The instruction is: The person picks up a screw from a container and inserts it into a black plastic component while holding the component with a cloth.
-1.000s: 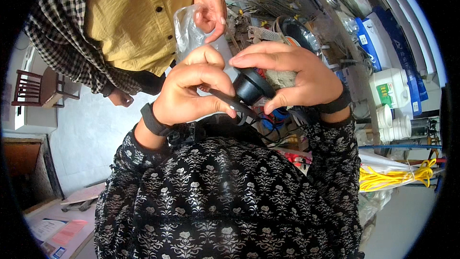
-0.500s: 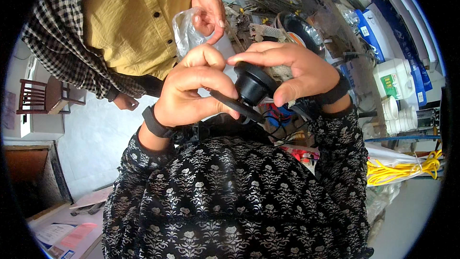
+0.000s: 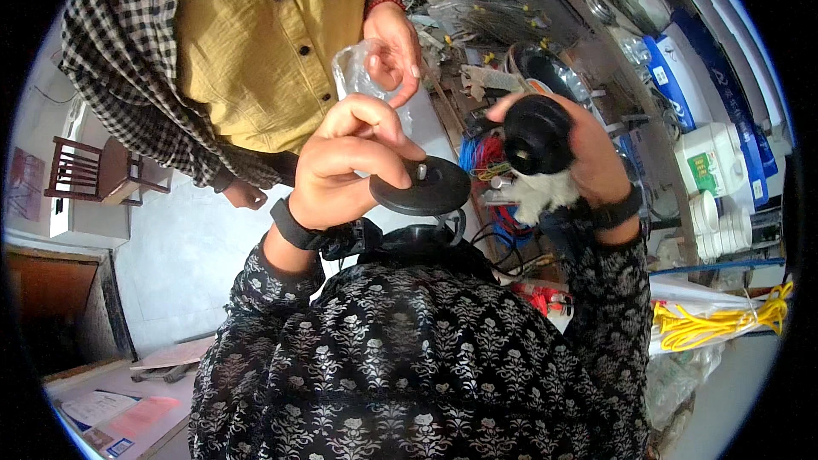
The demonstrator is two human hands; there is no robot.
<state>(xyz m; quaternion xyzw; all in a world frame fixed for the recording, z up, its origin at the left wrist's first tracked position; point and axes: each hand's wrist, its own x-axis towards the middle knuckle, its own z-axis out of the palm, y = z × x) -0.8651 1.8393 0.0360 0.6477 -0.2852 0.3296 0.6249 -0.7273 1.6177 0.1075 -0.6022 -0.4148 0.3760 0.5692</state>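
My left hand pinches a flat black disc with a small metal stud at its middle. My right hand holds a round black cap-shaped part together with a bit of white material. The two black parts are apart, the disc lower and to the left. Black cable hangs below the disc. Both my forearms wear dark flower-patterned sleeves.
Another person in a yellow shirt and checked sleeve stands right in front, one hand holding a clear plastic bag. A cluttered counter runs along the right with wire bundles, white containers and yellow cable. A wooden chair stands far left.
The black disc and the black cap were together between both hands; now they are separated, the left hand holding the disc and the right hand lifted away with the cap.
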